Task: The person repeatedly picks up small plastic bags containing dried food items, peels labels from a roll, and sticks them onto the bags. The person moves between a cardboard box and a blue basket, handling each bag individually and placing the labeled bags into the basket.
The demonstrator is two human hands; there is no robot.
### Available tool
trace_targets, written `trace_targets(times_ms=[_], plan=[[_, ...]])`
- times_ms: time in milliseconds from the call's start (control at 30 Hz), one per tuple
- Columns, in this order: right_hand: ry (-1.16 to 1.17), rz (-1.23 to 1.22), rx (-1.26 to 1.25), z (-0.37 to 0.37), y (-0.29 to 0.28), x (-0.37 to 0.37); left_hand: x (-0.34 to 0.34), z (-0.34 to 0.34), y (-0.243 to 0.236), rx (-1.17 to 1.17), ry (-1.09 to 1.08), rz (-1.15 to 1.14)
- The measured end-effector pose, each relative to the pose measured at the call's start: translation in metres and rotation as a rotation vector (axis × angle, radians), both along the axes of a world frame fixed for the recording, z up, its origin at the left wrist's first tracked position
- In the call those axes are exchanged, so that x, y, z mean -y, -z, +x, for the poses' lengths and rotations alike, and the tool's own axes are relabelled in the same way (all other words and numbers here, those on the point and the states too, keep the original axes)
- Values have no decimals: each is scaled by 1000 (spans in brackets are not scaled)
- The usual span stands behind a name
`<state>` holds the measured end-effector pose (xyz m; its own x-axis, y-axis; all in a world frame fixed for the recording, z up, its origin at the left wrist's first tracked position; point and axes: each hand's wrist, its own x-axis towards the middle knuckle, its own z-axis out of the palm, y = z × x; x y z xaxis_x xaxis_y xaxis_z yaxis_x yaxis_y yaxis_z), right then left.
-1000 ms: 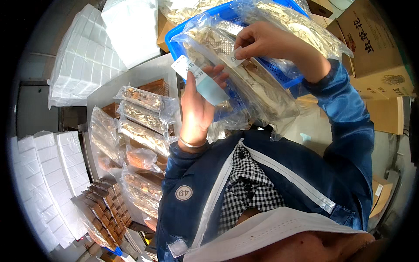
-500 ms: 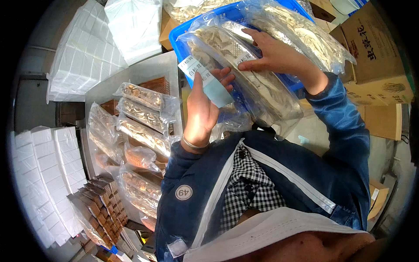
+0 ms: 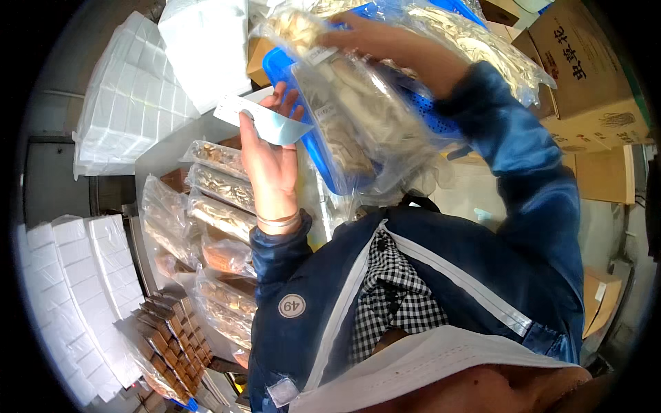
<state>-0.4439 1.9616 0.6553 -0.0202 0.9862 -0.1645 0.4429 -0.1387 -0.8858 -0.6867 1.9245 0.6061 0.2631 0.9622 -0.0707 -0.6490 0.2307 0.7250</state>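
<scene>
Pinched between the thumb and fingers of my left hand (image 3: 274,180) is a curled strip of labels (image 3: 279,126), pale blue and white. It is held just left of a blue plastic crate (image 3: 318,157). My right hand (image 3: 392,43), smeared by motion, grips the far end of a long clear bag of sliced dried mushrooms (image 3: 375,103). That bag slants over the crate, and a small white label shows near its far end. Another mushroom bag (image 3: 334,127) lies beside it on the left, partly covered. My right fingertips are hard to make out.
More bags of pale dried slices (image 3: 468,34) fill the crate's far right. Filled clear bags (image 3: 220,182) lie in rows at left. White wrapped box stacks (image 3: 120,96) stand beyond them. Cardboard cartons (image 3: 585,76) are on the right; a stack of brown packs (image 3: 169,341) sits lower left.
My left hand has moved left with the label strip, which has turned and curled. My right hand has gone farther away and left, and the mushroom bag has shifted left with it.
</scene>
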Motion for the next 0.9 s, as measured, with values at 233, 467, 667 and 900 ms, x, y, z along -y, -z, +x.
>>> trace_targets(times_ms=[233,467,667,900], plan=[[-176,447,774,7,44,-8,-12,4,47,-78,76,-164],[-87,221,1014,154,76,56,-6,9,29,-192,-110,-51],[-39,77,1073,162,130,96,50,30,-23,-232,-306,134],[-94,334,967,155,38,101,104,123,-56,-269,-230,320]])
